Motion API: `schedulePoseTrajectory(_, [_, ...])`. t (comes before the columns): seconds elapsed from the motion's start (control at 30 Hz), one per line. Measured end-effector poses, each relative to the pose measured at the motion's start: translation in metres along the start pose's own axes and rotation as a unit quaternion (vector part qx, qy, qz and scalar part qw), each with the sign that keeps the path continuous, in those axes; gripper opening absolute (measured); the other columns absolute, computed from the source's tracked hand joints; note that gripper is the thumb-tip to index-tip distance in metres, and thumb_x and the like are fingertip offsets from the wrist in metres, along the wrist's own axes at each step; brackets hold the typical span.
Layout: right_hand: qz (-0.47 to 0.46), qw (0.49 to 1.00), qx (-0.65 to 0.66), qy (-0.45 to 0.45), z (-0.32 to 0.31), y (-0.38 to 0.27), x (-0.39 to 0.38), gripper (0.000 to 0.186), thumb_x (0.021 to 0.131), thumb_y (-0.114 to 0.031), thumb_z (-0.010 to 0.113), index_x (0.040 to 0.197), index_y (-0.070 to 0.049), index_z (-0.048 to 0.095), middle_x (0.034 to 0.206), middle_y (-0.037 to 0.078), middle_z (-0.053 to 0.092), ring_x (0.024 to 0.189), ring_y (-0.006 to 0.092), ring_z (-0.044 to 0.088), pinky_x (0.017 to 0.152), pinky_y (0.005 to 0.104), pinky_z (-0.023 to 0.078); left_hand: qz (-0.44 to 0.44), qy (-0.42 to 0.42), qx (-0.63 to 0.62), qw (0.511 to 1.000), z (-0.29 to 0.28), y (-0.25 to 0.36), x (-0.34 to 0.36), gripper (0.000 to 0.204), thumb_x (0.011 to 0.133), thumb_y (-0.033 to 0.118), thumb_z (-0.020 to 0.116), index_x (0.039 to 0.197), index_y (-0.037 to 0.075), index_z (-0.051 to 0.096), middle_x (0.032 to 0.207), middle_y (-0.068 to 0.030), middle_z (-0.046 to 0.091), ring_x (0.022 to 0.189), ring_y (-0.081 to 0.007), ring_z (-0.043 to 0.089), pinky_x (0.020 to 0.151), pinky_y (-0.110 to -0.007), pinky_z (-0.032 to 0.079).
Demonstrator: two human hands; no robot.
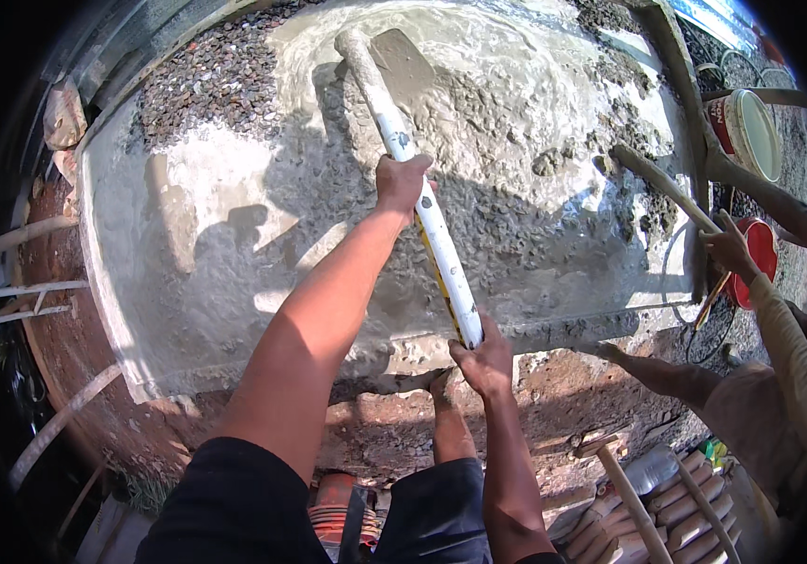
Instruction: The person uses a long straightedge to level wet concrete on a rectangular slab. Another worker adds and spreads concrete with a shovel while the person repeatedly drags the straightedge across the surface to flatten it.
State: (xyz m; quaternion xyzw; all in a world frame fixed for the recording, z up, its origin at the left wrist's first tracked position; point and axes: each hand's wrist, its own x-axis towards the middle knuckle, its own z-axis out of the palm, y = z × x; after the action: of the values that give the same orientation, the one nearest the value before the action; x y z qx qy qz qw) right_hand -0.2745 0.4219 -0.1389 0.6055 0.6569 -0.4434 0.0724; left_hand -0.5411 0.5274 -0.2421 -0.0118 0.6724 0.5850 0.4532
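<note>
Both my hands grip one long-handled hoe (445, 263) with a worn, white-painted handle. My left hand (403, 183) is wrapped round the middle of the handle. Near its lower end, my right hand (484, 357) is closed round it. At the far end the grey, mud-coated blade (402, 64) rests at or just over wet grey concrete mix (507, 207); exact contact I cannot tell. The mix is lumpy in the middle and watery at the sides. Dark gravel (211, 85) lies heaped at the far left of the slab.
At the right, another person's hand (730, 246) holds a wooden handle (662, 183) reaching into the mix. A white bucket (759, 136) and a red bucket (759, 263) stand beyond a wooden rail (690, 113). Red stacked buckets (333, 512) are between my legs; wooden poles (634, 503) lie lower right.
</note>
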Motion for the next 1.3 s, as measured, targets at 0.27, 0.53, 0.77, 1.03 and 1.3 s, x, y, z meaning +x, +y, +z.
schedulePoseTrajectory(0.27, [-0.028,0.963,0.174,-0.206,0.092,-0.060,0.027,0.056,0.078,-0.020,0.070,0.128,0.001,0.054,0.109,0.030,0.070,0.107,0.0455,0.067,0.091,0.0468,0.053,-0.034,0.137,0.356,0.924,-0.084,0.054,0.074,0.045,0.082,0.024,0.077,0.110,-0.010,0.071,0.105,-0.0236,0.074,0.080,-0.0311,0.076,0.072,-0.042,0.062])
schedulePoseTrajectory(0.53, [0.059,0.972,0.018,-0.227,-0.056,0.069,-0.117,0.063,0.080,-0.028,0.074,0.130,0.004,0.054,0.109,0.031,0.070,0.107,0.0456,0.068,0.095,0.0492,0.053,-0.118,0.138,0.142,0.973,-0.030,-0.096,-0.112,0.035,0.083,0.013,0.073,0.105,-0.013,0.065,0.082,-0.0184,0.068,0.065,-0.0281,0.071,0.055,-0.044,0.056])
schedulePoseTrajectory(0.77, [0.054,0.968,-0.114,-0.217,-0.179,0.194,-0.191,0.063,0.082,-0.039,0.077,0.128,-0.002,0.054,0.103,0.030,0.071,0.101,0.0467,0.069,0.087,0.0520,0.056,-0.151,0.098,-0.031,0.983,0.070,-0.129,-0.274,0.043,0.082,0.005,0.076,0.114,-0.009,0.050,0.087,-0.0146,0.066,0.068,-0.0209,0.069,0.055,-0.035,0.057])
schedulePoseTrajectory(1.03, [0.181,0.967,-0.118,-0.136,-0.228,0.274,-0.356,0.054,0.074,-0.035,0.080,0.117,-0.008,0.061,0.094,0.022,0.073,0.092,0.0425,0.072,0.082,0.0501,0.057,-0.142,0.050,-0.070,0.986,0.112,-0.142,-0.473,0.052,0.090,0.001,0.072,0.130,0.009,0.040,0.093,-0.0064,0.057,0.063,-0.0191,0.064,0.055,-0.033,0.060])
schedulePoseTrajectory(1.3, [0.254,0.966,0.011,-0.054,-0.125,0.179,-0.255,0.055,0.073,-0.036,0.080,0.116,-0.006,0.064,0.098,0.025,0.073,0.094,0.0420,0.072,0.082,0.0495,0.055,-0.116,-0.050,0.121,0.985,0.120,-0.175,-0.275,0.032,0.080,0.008,0.076,0.099,-0.005,0.056,0.077,-0.0082,0.062,0.060,-0.0179,0.064,0.050,-0.034,0.055])
